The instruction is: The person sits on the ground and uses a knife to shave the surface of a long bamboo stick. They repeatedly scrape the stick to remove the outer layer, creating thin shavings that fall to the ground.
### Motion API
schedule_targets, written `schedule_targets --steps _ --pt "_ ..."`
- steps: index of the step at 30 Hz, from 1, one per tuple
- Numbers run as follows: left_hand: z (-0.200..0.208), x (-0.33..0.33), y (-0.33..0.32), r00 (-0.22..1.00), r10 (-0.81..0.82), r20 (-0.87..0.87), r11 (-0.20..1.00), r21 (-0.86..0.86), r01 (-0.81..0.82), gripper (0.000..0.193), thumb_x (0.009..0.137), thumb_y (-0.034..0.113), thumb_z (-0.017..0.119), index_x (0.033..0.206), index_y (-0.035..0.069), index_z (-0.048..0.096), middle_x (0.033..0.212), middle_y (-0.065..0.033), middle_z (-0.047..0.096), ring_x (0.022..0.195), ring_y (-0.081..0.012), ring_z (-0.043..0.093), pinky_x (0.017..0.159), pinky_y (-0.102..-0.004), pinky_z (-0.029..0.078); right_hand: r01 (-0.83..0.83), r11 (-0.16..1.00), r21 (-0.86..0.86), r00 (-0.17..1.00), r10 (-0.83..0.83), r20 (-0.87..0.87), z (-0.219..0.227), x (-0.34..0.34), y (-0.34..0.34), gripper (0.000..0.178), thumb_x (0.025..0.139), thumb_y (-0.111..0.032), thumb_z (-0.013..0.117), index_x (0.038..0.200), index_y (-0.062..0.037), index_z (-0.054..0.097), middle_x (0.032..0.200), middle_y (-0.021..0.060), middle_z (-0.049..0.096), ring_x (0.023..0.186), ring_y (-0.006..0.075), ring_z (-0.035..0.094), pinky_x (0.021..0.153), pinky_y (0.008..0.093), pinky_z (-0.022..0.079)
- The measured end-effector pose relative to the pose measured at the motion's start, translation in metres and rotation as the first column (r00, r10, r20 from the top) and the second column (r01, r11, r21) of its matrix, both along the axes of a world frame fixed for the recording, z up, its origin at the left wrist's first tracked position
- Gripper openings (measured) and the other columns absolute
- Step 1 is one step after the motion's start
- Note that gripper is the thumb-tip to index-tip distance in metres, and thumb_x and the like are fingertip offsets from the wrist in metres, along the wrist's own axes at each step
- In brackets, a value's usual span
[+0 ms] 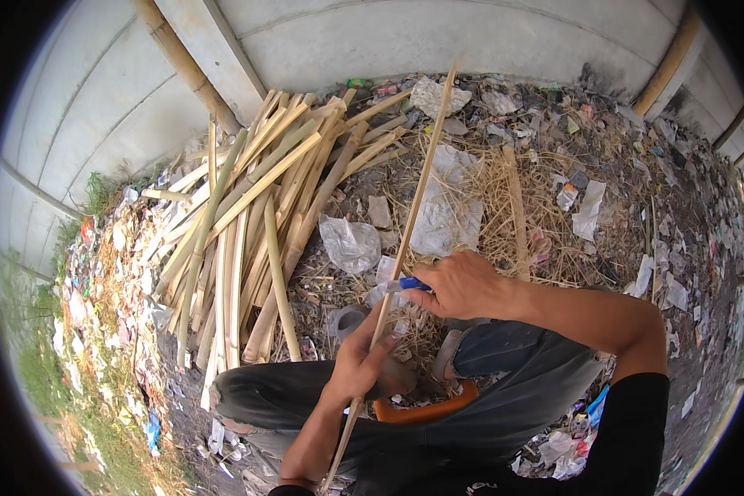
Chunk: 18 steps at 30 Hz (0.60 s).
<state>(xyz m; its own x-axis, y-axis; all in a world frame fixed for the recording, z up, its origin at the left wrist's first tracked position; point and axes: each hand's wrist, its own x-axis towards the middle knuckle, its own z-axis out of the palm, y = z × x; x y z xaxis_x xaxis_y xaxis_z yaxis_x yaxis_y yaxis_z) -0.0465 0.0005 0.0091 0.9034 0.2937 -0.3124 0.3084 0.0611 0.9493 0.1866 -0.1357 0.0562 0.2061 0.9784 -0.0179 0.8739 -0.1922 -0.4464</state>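
A long, thin bamboo strip (426,169) runs upright through the middle of the view, from near my lap up toward the wall. My left hand (358,364) is closed round its lower part, above my crossed legs. In my right hand (467,285) is a knife with a blue handle (413,283), the fingers wrapped round it. The short blade lies against the strip, a little above my left hand. Part of the handle is hidden in my palm.
A big heap of split bamboo pieces (260,194) lies on the left. An orange object (426,409) sits under my legs. Ahead are shavings (492,215), plastic sheets (442,202) and a lone bamboo piece (517,211). A concrete wall (455,37) closes off the back; litter covers the ground.
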Motion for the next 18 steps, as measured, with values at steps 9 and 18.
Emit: schedule_targets --steps 9,18 --pt "0.005 -0.003 -0.009 0.996 -0.083 0.041 0.996 -0.018 0.084 0.065 0.1 0.001 0.052 0.162 -0.002 0.034 0.159 -0.018 0.047 0.137 -0.0202 0.052 0.114 -0.0333 0.039 0.48 0.854 0.202 0.868 -0.496 0.031 0.018 0.108 0.003 0.059 0.108 -0.053 0.049 0.085 -0.0012 0.066 0.059 0.0183 0.062 0.056 0.0413 0.064 0.056 0.0535 0.049" --pt "0.013 0.0 0.003 0.999 0.025 0.021 0.986 -0.165 -0.022 0.064 0.103 0.007 0.057 0.163 0.005 0.036 0.083 0.0065 0.056 0.066 -0.0014 0.049 0.058 -0.021 0.041 -0.042 0.984 0.172 0.998 0.033 0.053 -0.008 -0.01 0.007 0.053 0.106 -0.051 0.054 0.087 -0.0026 0.065 0.057 0.0197 0.061 0.054 0.0437 0.063 0.053 0.0532 0.049"
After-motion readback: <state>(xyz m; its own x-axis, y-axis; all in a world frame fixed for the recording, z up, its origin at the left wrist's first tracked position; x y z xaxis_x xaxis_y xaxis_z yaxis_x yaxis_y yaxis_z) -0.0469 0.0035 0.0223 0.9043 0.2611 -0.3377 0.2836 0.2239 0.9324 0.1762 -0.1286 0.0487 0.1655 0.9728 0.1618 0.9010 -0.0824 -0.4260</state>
